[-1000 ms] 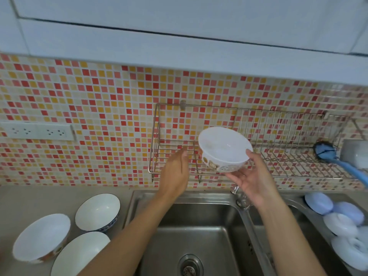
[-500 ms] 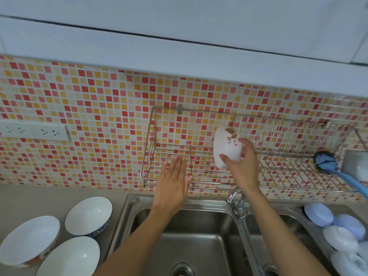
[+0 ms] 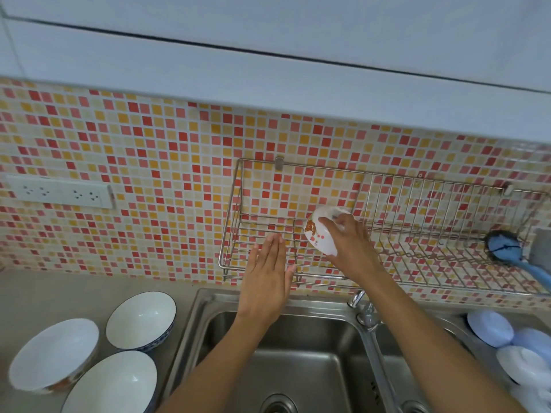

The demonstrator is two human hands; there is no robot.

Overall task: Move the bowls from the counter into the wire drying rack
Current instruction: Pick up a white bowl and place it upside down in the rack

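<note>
Here, the risks first. The bowl (image 3: 320,235) is tipped on its side over the left part of the rack (image 3: 387,234), its white outside with an orange print facing the camera. I judge it not yet settled: whether its rim rests on the wires or hangs just above them cannot be told. If let go too soon it could roll off the front rail and drop into the sink (image 3: 286,353) below. The wires are thin and widely spaced at this end, so a rim could slip between them and leave the bowl tilted or wedged. The grip is one-handed over a smooth glazed wall, and if wet it could slide.

Right hand (image 3: 348,245): curled around the bowl from the right, fingers over its upper side, thumb low. Holding it firmly, as far as can be seen.

Left hand (image 3: 267,278): flat and open, fingers straight and close together, holding nothing. It lies in front of the rack's front rail, left of the bowl; contact with the wire cannot be told. Probably steadying, or ready to catch.

Three more bowls (image 3: 89,353) sit upright on the worktop (image 3: 35,293), left of the sink, close together. Most of the job remains. A blue brush (image 3: 507,248) lies at the rack's right end, well apart from the bowl.
</note>
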